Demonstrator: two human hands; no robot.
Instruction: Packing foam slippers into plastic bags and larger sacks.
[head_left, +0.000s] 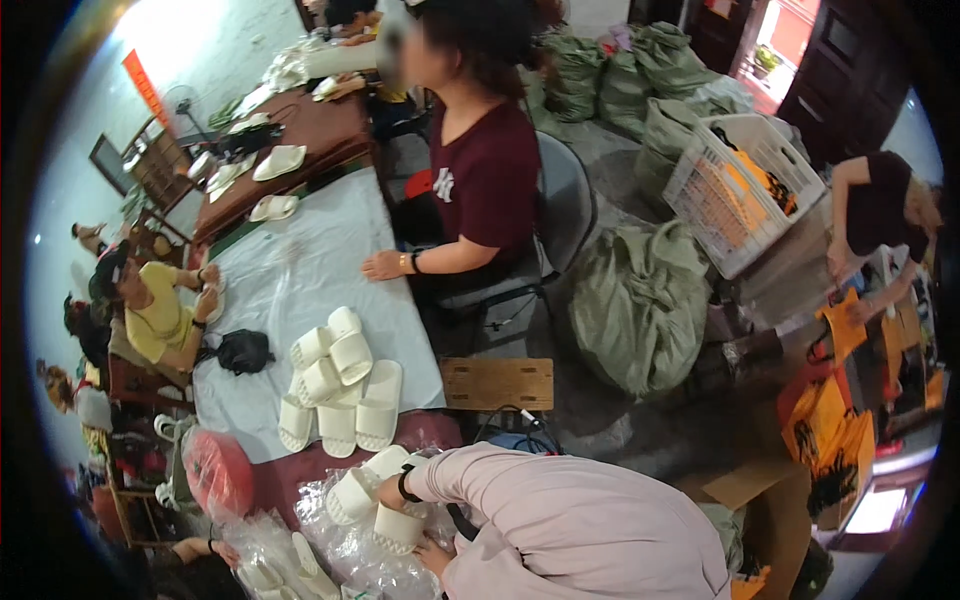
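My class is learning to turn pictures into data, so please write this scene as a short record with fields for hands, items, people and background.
Right hand: right hand at the upper end of a white slipper; grip unclear
Left hand: left hand by its lower end; contact unclear
Near hands: clear plastic
Worktop: more white slippers and a black bag on a pale sheet
Person: co-worker in maroon, one hand on the sheet
Background: green sack; white crate holding orange items
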